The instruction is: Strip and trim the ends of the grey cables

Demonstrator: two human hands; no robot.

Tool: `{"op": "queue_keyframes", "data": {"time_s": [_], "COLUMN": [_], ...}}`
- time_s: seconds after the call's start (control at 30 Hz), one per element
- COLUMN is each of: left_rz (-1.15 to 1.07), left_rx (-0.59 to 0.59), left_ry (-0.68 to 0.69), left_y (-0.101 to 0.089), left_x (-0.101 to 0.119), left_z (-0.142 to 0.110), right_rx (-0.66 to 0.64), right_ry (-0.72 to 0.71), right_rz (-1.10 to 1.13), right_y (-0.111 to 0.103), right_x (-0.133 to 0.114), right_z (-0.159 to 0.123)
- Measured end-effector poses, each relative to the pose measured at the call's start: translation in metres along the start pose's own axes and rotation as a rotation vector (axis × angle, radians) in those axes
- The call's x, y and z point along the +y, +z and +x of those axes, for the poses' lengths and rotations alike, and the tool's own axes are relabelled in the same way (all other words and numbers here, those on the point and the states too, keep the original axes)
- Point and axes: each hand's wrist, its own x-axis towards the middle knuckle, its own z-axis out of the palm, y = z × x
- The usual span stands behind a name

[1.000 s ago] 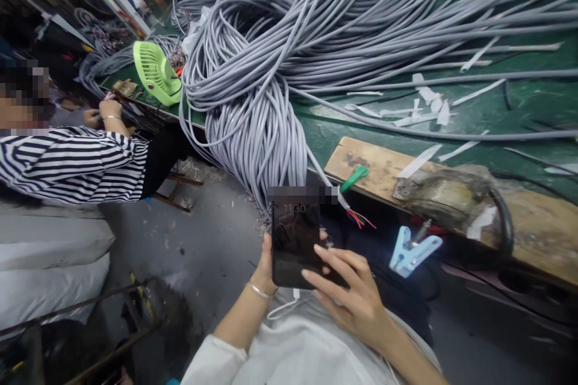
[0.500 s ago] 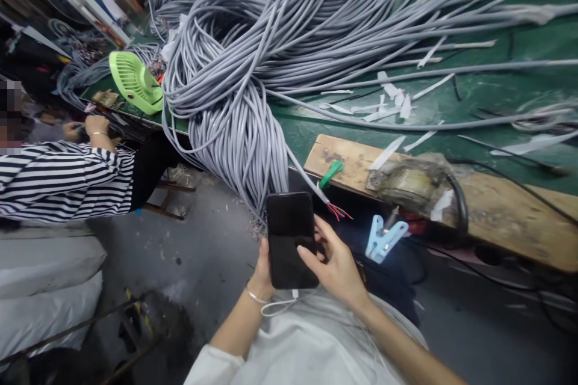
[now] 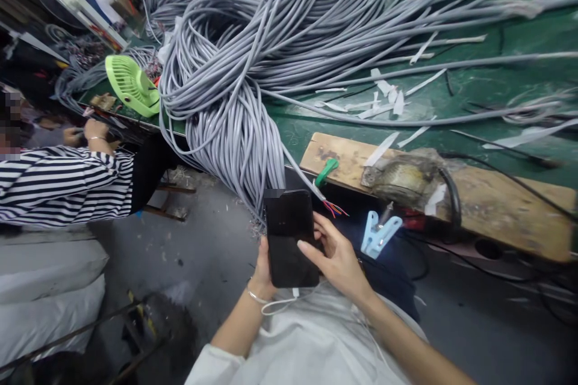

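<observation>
A black smartphone [image 3: 291, 261] is held upright at my waist, its screen dark. My left hand [image 3: 262, 271] grips its left edge, with most of the fingers hidden behind it. On the right side my right hand [image 3: 341, 261] closes round the edge, the thumb lying over the screen. A white cable [image 3: 280, 308] is plugged into the phone's lower end. Just beyond the phone, a large bundle of grey cables [image 3: 235, 132] hangs over the bench edge. One cable end with coloured wires [image 3: 334, 209] sticks out near my right fingers.
The green bench [image 3: 298, 132] carries more cable coils and white paper strips [image 3: 391, 96]. A wooden board [image 3: 506, 198] with a taped tool lies at its edge, a blue clip [image 3: 379, 234] below. A green fan [image 3: 130, 84] stands left, near a seated person in a striped sleeve [image 3: 67, 180].
The view has shifted slightly, so the bench and cables sit a little further left. Both hands keep their hold on the phone, with hardly any movement.
</observation>
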Motion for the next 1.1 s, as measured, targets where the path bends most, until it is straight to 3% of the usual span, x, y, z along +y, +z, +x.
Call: {"op": "queue_keyframes", "data": {"time_s": [0.27,0.47,0.67,0.83,1.1], "left_rz": [-0.029,-0.017,-0.022,-0.017,-0.012], "left_rx": [0.089,0.034,0.066,0.031,0.037], "left_ry": [-0.032,-0.034,0.0,0.007,-0.045], "left_y": [-0.006,0.009,0.013,0.018,0.018], "left_x": [-0.009,-0.003,-0.005,-0.004,-0.003], "left_z": [0.0,0.003,0.008,0.007,0.006], "right_rx": [0.106,-0.063,0.015,-0.037,-0.015], "right_ry": [0.043,0.097,0.102,0.151,0.055], "right_rz": [-0.061,-0.108,-0.139,-0.107,-0.119], "right_y": [0.01,-0.004,-0.002,-0.004,-0.014], "right_x": [0.0,0.002,0.003,-0.003,0.004], "right_z": [0.002,0.001,0.0,-0.003,-0.006]}}
